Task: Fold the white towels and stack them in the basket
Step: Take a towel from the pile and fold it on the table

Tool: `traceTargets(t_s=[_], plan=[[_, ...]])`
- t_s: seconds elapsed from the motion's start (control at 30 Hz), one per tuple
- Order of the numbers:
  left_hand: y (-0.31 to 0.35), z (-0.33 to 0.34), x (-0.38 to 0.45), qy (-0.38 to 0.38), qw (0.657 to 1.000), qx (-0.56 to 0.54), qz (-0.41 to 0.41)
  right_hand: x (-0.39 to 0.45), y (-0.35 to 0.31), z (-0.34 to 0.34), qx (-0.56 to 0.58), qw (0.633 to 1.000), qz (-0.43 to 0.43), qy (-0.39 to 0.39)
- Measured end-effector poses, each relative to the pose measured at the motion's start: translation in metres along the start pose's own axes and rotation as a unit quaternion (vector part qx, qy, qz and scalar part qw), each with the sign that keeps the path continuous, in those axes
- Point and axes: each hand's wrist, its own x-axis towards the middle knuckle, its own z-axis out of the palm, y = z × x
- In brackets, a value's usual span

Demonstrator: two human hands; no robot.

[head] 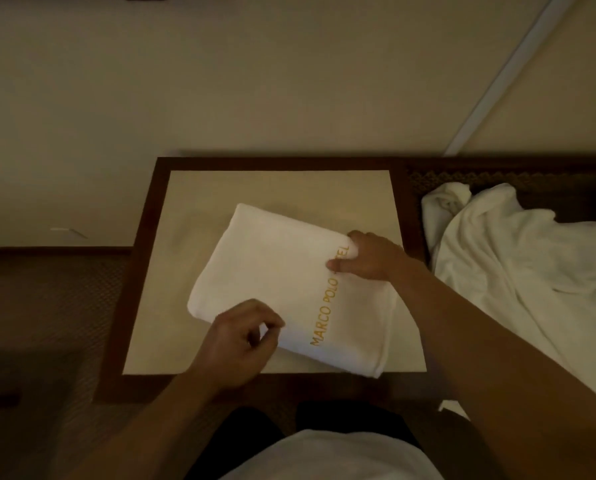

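The left hand [236,342], nearest the camera, hovers over the near-left edge of the folded towel [272,271], its fingers loosely curled and thumb close to the fingertips; whether it pinches any cloth cannot be told. Further out, the right hand [365,256] pinches the towel's right edge between thumb and curled fingers, covering part of the gold lettering [326,313] that reads MARCO POLO, with the last word partly hidden. The towel lies skewed on the pale inset of a dark-framed surface [279,188], its near-right corner reaching almost to the frame. To the right, well apart from the folded one, a heap of unfolded white towels [518,271] lies crumpled in what seems a dark woven basket [497,176]; the dim light makes that hard to confirm. The fold seems nearly finished, with the transfer not yet done. The risk from here is that lifting by one pinched edge lets the lower layers sag open and the fold come apart, since only the right hand has a sure hold. If the heap fills the basket, a stacked towel could also sit crooked or slide off.
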Motion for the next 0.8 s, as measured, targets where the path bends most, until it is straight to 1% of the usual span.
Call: traceTargets(t_s=[0.03,0.07,0.1,0.13,0.17,0.23,0.27,0.3,0.33,0.4,0.47,0.5,0.6,0.73,0.8], plan=[[-0.001,0.002,-0.011,0.014,0.999,-0.007,-0.039,-0.009,0.001,0.002,0.037,0.999,0.015,-0.031],[-0.002,0.003,-0.020,0.046,0.995,-0.013,-0.089,-0.021,0.003,0.007,0.078,0.994,0.034,-0.063],[-0.004,0.003,-0.026,0.086,0.984,-0.027,-0.157,-0.035,0.005,0.016,0.115,0.987,0.059,-0.092],[-0.006,0.002,-0.030,0.119,0.965,-0.041,-0.232,-0.052,0.008,0.030,0.151,0.979,0.082,-0.112],[-0.014,0.002,-0.035,0.134,0.943,-0.055,-0.300,-0.069,0.009,0.047,0.185,0.971,0.101,-0.116],[-0.029,0.002,-0.043,0.111,0.898,-0.111,-0.411,-0.105,0.006,0.082,0.267,0.954,0.113,-0.080],[-0.037,0.003,-0.049,0.090,0.877,-0.165,-0.442,-0.123,0.003,0.097,0.313,0.942,0.109,-0.052],[-0.043,0.005,-0.053,0.068,0.863,-0.208,-0.456,-0.136,-0.001,0.110,0.358,0.927,0.107,-0.029],[-0.044,0.006,-0.057,0.049,0.855,-0.237,-0.458,-0.150,-0.005,0.121,0.405,0.908,0.107,-0.016],[-0.039,0.006,-0.063,0.012,0.853,-0.265,-0.449,-0.178,-0.014,0.137,0.498,0.860,0.107,-0.029],[-0.030,0.007,-0.068,-0.013,0.857,-0.274,-0.436,-0.205,-0.019,0.154,0.552,0.826,0.108,-0.037],[-0.022,0.011,-0.073,-0.027,0.865,-0.271,-0.421,-0.224,-0.019,0.162,0.568,0.816,0.106,-0.016],[-0.003,0.022,-0.076,-0.023,0.886,-0.254,-0.387,-0.260,-0.017,0.173,0.596,0.795,0.101,0.056],[0.062,0.059,-0.072,-0.057,0.924,-0.236,-0.295,-0.325,0.017,0.170,0.611,0.772,0.097,0.149],[0.103,0.089,-0.066,-0.084,0.934,-0.241,-0.250,-0.358,0.050,0.165,0.621,0.749,0.104,0.204]])
